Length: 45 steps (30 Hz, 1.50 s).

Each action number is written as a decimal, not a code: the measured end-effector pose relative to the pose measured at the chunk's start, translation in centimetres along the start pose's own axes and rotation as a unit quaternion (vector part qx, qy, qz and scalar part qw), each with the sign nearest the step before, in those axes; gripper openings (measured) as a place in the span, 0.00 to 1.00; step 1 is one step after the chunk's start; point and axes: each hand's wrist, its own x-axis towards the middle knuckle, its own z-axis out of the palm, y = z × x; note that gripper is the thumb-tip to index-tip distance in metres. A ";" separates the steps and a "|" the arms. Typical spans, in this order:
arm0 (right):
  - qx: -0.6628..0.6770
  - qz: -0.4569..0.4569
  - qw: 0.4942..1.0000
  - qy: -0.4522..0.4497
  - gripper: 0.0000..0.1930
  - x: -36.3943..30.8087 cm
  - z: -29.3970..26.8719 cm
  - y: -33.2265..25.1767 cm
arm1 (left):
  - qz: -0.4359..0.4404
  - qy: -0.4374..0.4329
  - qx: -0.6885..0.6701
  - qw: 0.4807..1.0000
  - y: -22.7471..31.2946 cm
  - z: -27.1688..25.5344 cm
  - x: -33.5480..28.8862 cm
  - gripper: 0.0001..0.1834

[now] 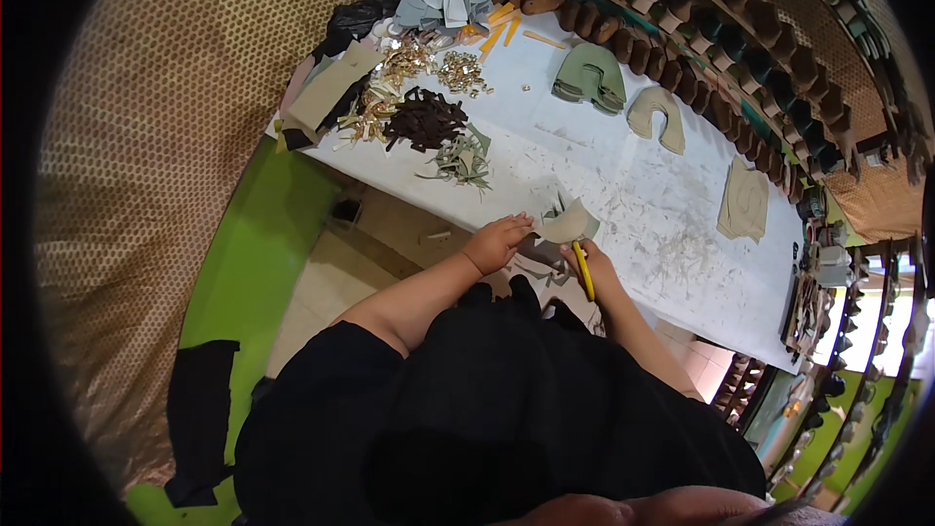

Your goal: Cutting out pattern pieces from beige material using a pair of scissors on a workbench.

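Observation:
At the table's near edge, my left hand (499,242) pinches the left end of a pale beige curved piece (567,222) of thin sheet material. My right hand (602,271) is closed around yellow-handled scissors (584,271) at the piece's lower right side; their blades are hidden. Green-grey scraps (553,275) hang below, between my hands, over the dark cloth on my lap. Farther up the table lie a stack of green U-shaped pieces (590,76), a beige U-shaped stack (668,105) and another beige stack (745,200) to the right.
The white table (526,151) carries offcuts and smudges. At its left lie green scraps (460,164), dark brown strips (427,119), gold buckle-like pieces (464,72) and a beige sheet (336,91). Rows of shoe lasts (672,10) line the far edge. A patterned gold curtain (166,156) hangs left.

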 end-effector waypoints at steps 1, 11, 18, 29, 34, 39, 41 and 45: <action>-0.034 -0.025 0.998 0.036 0.35 0.2 -0.6 0.8 | -0.021 0.011 -0.023 0.999 0.5 -0.6 0.4 0.18; -0.195 0.044 0.965 0.171 0.29 -0.1 -8.9 4.0 | -0.001 0.127 0.082 0.989 4.1 -8.5 9.0 0.11; -0.207 0.016 0.942 0.263 0.26 2.3 -12.7 13.8 | -0.028 0.147 0.141 0.979 8.0 -12.8 13.6 0.07; -0.265 -0.099 0.929 0.237 0.26 -0.2 -18.6 10.7 | -0.061 0.108 0.059 0.990 17.4 -12.2 18.6 0.13; -0.008 -0.325 0.936 0.138 0.25 -2.3 -22.1 2.6 | 0.012 0.034 0.011 0.999 20.1 -9.3 20.6 0.15; 0.358 -0.134 0.888 -0.254 0.23 -1.5 -21.4 0.4 | 0.029 -0.022 -0.047 0.998 23.2 -6.4 21.7 0.15; 0.353 -0.161 0.878 -0.281 0.22 -3.2 -21.8 -0.4 | 0.023 -0.023 -0.073 0.997 23.6 -5.6 21.2 0.17; 0.331 -0.141 0.891 -0.275 0.23 -3.3 -21.9 -0.4 | -0.016 -0.029 -0.105 0.994 24.3 -5.4 20.2 0.19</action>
